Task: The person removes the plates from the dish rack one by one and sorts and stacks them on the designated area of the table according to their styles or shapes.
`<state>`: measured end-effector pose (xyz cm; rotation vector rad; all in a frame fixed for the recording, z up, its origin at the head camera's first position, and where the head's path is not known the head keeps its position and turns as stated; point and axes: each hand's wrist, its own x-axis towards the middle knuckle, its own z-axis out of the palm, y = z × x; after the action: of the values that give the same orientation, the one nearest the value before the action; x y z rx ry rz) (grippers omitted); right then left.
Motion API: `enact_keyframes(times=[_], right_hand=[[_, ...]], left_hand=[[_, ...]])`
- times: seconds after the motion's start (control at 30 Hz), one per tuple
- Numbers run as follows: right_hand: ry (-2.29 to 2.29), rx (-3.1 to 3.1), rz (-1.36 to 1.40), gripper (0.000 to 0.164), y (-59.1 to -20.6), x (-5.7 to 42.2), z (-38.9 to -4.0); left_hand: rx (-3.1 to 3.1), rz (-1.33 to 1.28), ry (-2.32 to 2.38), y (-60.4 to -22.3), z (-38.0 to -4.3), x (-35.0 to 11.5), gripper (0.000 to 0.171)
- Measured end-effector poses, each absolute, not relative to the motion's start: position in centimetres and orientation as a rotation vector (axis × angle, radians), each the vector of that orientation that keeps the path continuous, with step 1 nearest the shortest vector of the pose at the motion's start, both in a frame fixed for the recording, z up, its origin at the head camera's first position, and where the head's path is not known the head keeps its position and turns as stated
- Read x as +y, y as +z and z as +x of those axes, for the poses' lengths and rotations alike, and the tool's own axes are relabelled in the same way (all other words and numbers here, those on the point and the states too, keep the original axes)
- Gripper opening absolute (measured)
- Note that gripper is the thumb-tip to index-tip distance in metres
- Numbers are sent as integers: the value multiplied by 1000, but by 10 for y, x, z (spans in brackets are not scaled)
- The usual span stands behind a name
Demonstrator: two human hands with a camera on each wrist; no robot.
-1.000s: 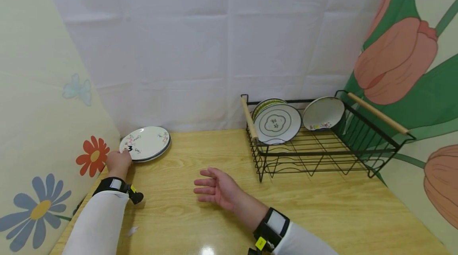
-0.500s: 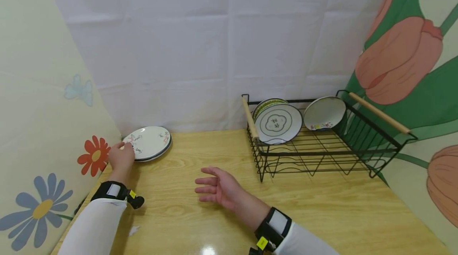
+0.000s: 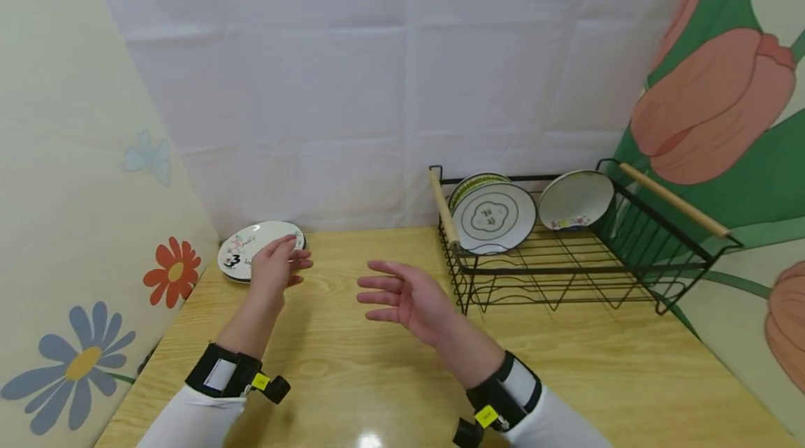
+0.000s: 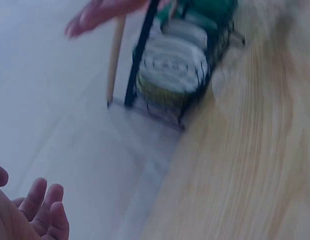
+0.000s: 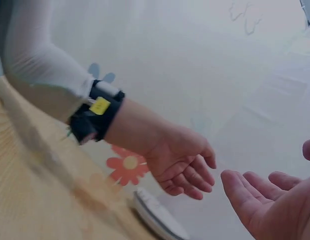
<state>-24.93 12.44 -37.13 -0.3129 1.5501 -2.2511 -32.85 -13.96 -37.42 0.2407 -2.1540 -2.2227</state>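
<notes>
My left hand (image 3: 274, 268) is raised over the table with loosely bent fingers and holds nothing. In the head view it overlaps the right part of a stack of white plates (image 3: 251, 242) with a floral print, lying at the back left. Facing it from the right, my right hand (image 3: 411, 298) is held palm inward, fingers extended, nothing in it. Both hands also show in the right wrist view, the left hand (image 5: 180, 165) near the right hand's fingertips (image 5: 232, 182), with a gap between them. The stack's edge (image 5: 157, 215) appears below the left hand.
At the back right stands a black wire dish rack (image 3: 566, 270) with wooden handles. A white plate with a dark outline (image 3: 493, 219), a green-rimmed dish (image 3: 474, 184) and a white bowl (image 3: 576, 200) lean in it. A white cloth (image 3: 314, 84) hangs behind the wooden table (image 3: 352, 385).
My left hand has left the stack's left edge and moved right, toward the right hand. The right hand has risen slightly and shifted right in view. The plates stay in place.
</notes>
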Motion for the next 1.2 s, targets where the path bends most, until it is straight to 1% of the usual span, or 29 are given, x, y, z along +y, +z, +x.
enact_keyframes(times=[0.17,0.4,0.6,0.8,1.0,1.2], right_hand=[[-2276,1596,-381,57,-342,139,-251],[-2276,1789,-481,53,-289,177,-263],[-2197,2007,-498,57,-244,219,-279],[-2099,2289,-443,57,-205,253,-291],[-1788,2774,-317,57,-177,283,-316],[-1319,3070,-169,64,-169,306,-350]], left_hand=[[-2086,58,-2402,-366,-303,-111,44],[-2001,-162,-2624,-370,-276,-73,49],[-2012,-277,-2760,-379,-264,-44,53],[-1978,-355,-2892,-380,-249,-16,55],[-1873,-335,-3056,-380,-237,11,54],[-1776,-314,-3187,-381,-233,33,54]])
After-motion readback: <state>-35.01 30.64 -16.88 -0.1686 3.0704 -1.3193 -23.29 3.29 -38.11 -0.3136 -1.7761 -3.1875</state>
